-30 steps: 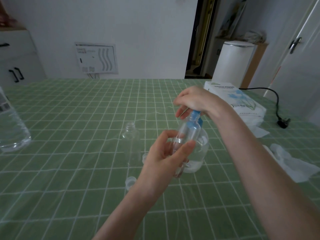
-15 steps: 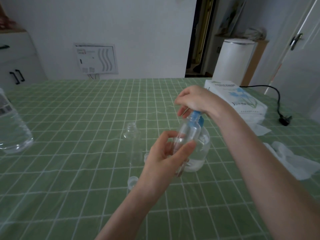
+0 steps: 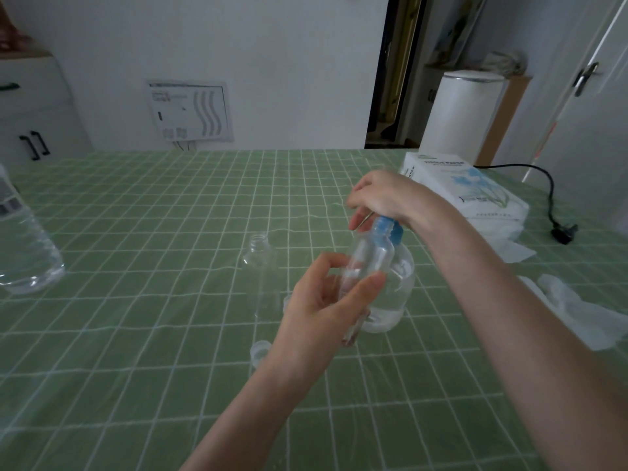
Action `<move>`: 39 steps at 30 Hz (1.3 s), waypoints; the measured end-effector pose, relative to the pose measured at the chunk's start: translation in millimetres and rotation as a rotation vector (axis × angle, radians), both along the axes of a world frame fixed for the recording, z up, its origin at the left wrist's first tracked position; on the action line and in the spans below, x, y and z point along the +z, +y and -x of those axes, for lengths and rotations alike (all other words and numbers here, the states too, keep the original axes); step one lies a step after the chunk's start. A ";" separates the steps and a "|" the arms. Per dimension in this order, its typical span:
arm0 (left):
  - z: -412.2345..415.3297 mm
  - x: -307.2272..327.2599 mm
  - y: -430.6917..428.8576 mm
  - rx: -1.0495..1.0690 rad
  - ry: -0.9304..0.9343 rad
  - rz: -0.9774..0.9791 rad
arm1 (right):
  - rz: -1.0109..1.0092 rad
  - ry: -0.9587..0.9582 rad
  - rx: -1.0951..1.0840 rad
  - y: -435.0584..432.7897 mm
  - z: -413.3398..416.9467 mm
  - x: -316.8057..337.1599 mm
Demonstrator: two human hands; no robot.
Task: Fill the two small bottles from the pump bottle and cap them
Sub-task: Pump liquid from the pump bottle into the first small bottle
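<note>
My left hand point(image 3: 319, 311) grips a small clear bottle point(image 3: 368, 256), tilted with its mouth up against the blue pump head point(image 3: 390, 229). The pump bottle point(image 3: 397, 294) stands on the green checked cloth, about a third full of clear liquid. My right hand point(image 3: 380, 195) sits on top of the pump head with its fingers curled down over it. A second small clear bottle point(image 3: 261, 266) stands open and upright just left of my left hand. One clear cap point(image 3: 260, 348) lies on the cloth in front of it. My left hand hides the lower part of the held bottle.
A large clear water bottle point(image 3: 23, 246) stands at the left edge. A white tissue pack point(image 3: 465, 188) lies at the back right, with a black cable and plug point(image 3: 564, 231) beside it. Crumpled white tissue point(image 3: 571, 307) lies right of my forearm.
</note>
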State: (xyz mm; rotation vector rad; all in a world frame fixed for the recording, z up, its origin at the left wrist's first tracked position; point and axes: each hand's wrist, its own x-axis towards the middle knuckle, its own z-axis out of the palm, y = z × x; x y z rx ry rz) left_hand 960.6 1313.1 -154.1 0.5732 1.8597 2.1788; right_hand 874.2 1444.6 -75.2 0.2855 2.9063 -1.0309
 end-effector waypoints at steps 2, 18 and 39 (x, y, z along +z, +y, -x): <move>0.1 -0.5 0.3 0.003 -0.007 -0.003 | 0.006 0.003 0.002 -0.2 0.2 -0.8; -0.3 1.7 -0.7 0.013 0.016 0.004 | -0.110 0.019 0.004 -2.6 0.3 5.8; -2.8 3.5 -0.1 0.009 0.002 0.009 | -0.095 -0.001 0.000 -0.7 -0.6 4.5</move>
